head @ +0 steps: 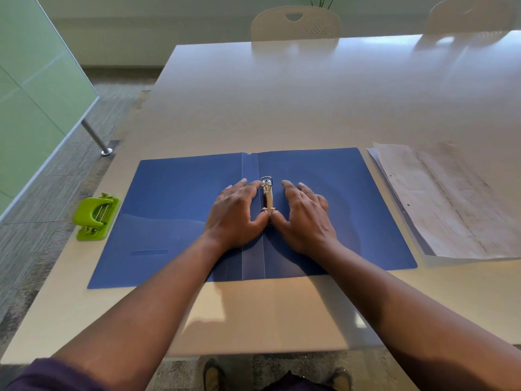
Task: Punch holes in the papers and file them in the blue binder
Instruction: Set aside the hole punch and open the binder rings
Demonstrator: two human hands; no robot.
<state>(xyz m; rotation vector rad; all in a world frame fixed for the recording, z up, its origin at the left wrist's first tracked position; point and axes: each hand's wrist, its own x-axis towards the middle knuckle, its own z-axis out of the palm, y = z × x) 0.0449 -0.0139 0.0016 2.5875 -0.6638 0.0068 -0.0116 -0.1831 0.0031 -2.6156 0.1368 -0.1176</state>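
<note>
Blue plastic binder [324, 198], thin and flexible, is laid open on the counter [282, 103]. Its metal ring mechanism [267, 194] is pinched between both thumbs, left hand [235, 210] and right hand [306, 214] pressed flat alongside. Light, limp papers [451, 201], apparently already punched, are stacked just right; lifting by the edges is advised.

The papers [451, 201] run off the right edge with print too faint to read, the near ring of the binder's metal ring mechanism [267, 196] is hidden behind both thumbs (the jaws' state unclear), and two chairs [296, 24] are cropped at top.
</note>
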